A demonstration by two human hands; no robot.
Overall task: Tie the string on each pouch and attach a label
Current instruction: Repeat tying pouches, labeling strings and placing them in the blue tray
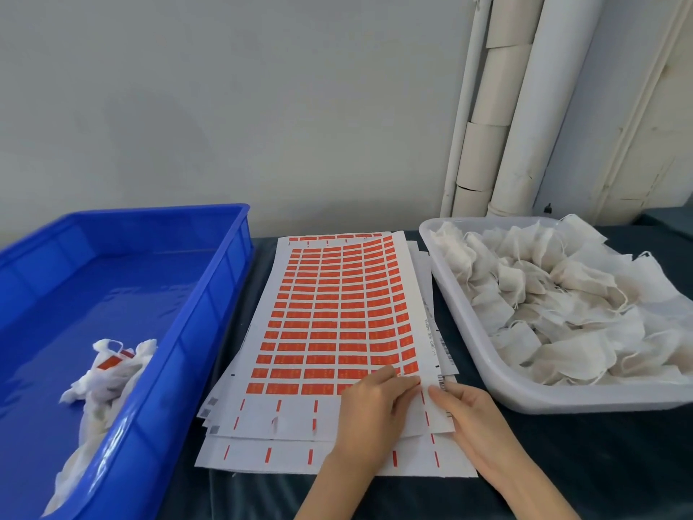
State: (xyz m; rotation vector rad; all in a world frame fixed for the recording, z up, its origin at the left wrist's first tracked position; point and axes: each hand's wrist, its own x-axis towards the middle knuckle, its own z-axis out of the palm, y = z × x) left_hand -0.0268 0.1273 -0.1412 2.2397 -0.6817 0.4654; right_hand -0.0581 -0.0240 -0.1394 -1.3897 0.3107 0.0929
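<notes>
Both hands are at the near right corner of the label sheet [337,313], the left hand [375,405] with relaxed fingers pressing its last red row, the right hand [473,420] pinching its edge, pouches [555,302] heaped in the grey tray [525,397] to its right.

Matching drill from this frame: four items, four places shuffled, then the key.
1 blue crate
2 white tub
3 label sheets
4 right hand

A heaped with unlabelled pouches
B flat between the two containers
C holds a few labelled pouches
D on the sheets' near right edge

Pairs: 1-C, 2-A, 3-B, 4-D
</notes>
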